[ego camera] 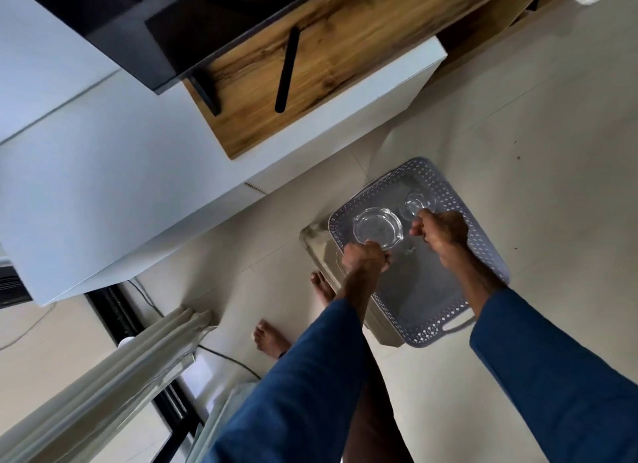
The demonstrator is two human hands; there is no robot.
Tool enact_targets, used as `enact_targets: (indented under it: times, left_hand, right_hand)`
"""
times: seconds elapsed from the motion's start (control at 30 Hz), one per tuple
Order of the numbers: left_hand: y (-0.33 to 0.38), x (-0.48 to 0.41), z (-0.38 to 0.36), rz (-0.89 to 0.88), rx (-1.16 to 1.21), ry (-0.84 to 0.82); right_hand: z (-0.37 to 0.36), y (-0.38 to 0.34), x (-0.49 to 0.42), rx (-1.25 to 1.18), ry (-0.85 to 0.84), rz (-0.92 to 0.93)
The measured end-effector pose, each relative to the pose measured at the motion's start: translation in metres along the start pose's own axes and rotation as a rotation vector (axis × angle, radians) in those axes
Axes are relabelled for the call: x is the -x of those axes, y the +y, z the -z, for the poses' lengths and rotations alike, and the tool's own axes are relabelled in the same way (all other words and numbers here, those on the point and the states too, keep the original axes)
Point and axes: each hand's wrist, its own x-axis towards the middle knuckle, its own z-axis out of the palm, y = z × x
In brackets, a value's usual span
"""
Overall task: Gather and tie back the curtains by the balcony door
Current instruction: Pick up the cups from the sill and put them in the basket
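- left hand [364, 258]: the grip is curled tight round the near rim of a round clear glass dish [378, 228], holding it over a grey perforated plastic tray [483, 241]
- right hand [443, 233]: the grip is closed, fingers pinching a small clear glass [416, 203] at the tray's far end, just beside the dish
- the tray sits on some pale boxy thing [312, 241], can't tell what
- cream pleated curtain [138, 355] hangs in folds at the lower left, next to a black door frame [114, 310], well apart from both hands
- bare feet [272, 338] on the pale tiled floor [518, 134], between curtain and tray
- a wood-grain cabinet door [338, 58] with a long black handle [286, 71] is up top
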Motion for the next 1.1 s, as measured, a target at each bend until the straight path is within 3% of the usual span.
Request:
enact_targets:
  times: [0.1, 0.27, 0.43, 0.63, 0.77, 1.0, 1.1]
  left_hand:
    - [0.003, -0.010, 0.000, -0.022, -0.008, -0.003]
    - [0.010, -0.008, 0.009, -0.033, 0.033, -0.145]
    - [0.017, -0.018, -0.006, -0.003, 0.088, -0.057]
    - [0.017, -0.017, -0.009, 0.062, 0.088, -0.104]
    - [0.018, -0.011, -0.006, 0.055, 0.038, -0.131]
    - [0.028, 0.011, 0.028, -0.073, -0.232, -0.075]
    - [0.029, 0.026, 0.059, -0.132, -0.355, -0.184]
  right_hand:
    - [-0.003, -0.004, -0.013, 0.013, -0.021, -0.012]
    - [-0.008, -0.008, -0.023, 0.026, -0.028, -0.061]
    - [-0.012, -0.011, -0.031, -0.058, -0.066, -0.066]
    - [-0.009, -0.009, -0.025, -0.143, -0.163, -0.080]
    - [-0.006, 0.000, -0.011, -0.128, -0.119, -0.054]
    - [-0.015, 0.008, 0.062, -0.001, 0.087, 0.177]
    - [-0.025, -0.005, 0.102, 0.000, 0.087, 0.289]
